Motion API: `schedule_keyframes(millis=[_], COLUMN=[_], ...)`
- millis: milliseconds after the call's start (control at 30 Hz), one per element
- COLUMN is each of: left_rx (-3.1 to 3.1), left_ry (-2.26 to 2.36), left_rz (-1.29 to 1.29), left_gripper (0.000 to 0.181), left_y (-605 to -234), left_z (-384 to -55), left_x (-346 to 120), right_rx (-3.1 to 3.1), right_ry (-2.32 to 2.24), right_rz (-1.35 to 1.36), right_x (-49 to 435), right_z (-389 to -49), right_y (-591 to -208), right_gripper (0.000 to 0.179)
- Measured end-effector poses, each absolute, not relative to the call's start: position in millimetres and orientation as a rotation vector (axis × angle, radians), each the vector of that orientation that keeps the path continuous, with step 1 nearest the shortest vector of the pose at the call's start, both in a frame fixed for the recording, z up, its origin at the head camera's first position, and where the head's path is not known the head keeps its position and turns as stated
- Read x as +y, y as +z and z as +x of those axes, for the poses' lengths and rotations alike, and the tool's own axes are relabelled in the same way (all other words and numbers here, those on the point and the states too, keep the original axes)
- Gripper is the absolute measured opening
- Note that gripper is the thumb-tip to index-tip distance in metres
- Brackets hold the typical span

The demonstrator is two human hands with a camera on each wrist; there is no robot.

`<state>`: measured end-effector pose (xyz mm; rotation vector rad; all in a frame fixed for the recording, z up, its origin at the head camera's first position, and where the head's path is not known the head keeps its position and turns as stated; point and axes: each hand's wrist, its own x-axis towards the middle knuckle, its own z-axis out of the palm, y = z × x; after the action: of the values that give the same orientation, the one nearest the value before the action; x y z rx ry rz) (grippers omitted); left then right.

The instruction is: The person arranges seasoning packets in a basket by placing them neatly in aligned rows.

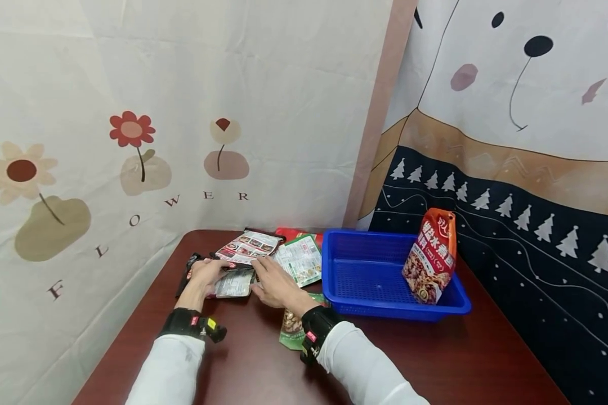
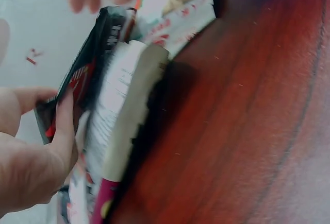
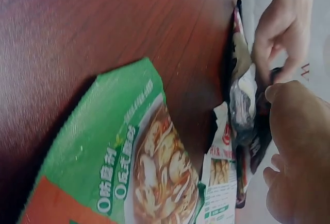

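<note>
My left hand (image 1: 206,275) pinches the edge of a black food packet with a red-and-white printed panel (image 1: 248,246). In the left wrist view, thumb and finger lie on either side of that black packet's edge (image 2: 85,72). Below it lies another packet with a pale, text-covered back (image 1: 235,283). My right hand (image 1: 273,283) reaches in from the right, fingers extended at the black packet's near right side. Its fingertips hover close over the packets in the left wrist view. Under the right wrist rests a green packet with a food picture (image 3: 129,147), partly hidden in the head view.
A blue plastic basket (image 1: 375,310) stands right of the packets; an orange-red pouch (image 1: 430,256) leans upright in its right end. A white-and-green packet (image 1: 301,260) and a red one (image 1: 289,232) lie left of the basket. Printed cloth (image 1: 284,112) hangs behind the brown table (image 1: 253,360).
</note>
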<state>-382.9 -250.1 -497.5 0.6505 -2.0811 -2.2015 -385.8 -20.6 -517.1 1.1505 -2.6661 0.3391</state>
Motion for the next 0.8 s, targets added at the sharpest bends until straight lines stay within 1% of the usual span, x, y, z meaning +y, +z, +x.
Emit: schedule_keyframes(millis=[133,200,267,367,400,433,467,500,633,667,800], left_rx=[-2.084,-2.115,-2.163,-2.201,-2.200,-2.206,-2.200,-2.191,-2.224,-2.228,-2.217], left_ry=[-2.327,-2.334,-2.301,-2.261,-2.258,-2.250,-2.260,-2.270,-2.241,-2.232,-2.215], left_rz=[0.581,0.569,0.569,0.524,0.498,0.471,0.432,0.396,0.297,0.281,0.226], left_gripper=[0.069,0.071,0.068,0.053,0.048,0.043,0.041,0.040,0.044,0.044,0.041], left_y=[-484,-477,-470,-460,-456,-453,-450,-446,-434,-431,-422], left_z=[-379,-377,-374,-370,-369,-368,-367,-367,-364,-364,-362], left_x=[-251,-251,-251,-248,-247,-245,-243,-241,-231,-229,-219], right_rx=[-2.564,-2.501,-2.467,-2.430,-2.408,-2.388,-2.378,-2.355,-2.320,-2.314,-2.263], right_ry=[0.410,0.432,0.459,0.552,0.567,0.568,0.577,0.581,0.676,0.719,0.808], right_rz=[1.155,1.161,1.151,1.107,1.083,1.047,1.021,0.998,0.925,0.918,0.851], right_x=[-16,-14,-11,-8,-7,-8,-8,-8,-7,-5,-2], right_z=[-416,-419,-412,-399,-398,-412,-413,-419,-422,-408,-401], right_y=[-550,-552,-539,-517,-515,-526,-526,-530,-525,-509,-490], right_gripper=[0.067,0.062,0.056,0.045,0.043,0.041,0.038,0.036,0.031,0.029,0.026])
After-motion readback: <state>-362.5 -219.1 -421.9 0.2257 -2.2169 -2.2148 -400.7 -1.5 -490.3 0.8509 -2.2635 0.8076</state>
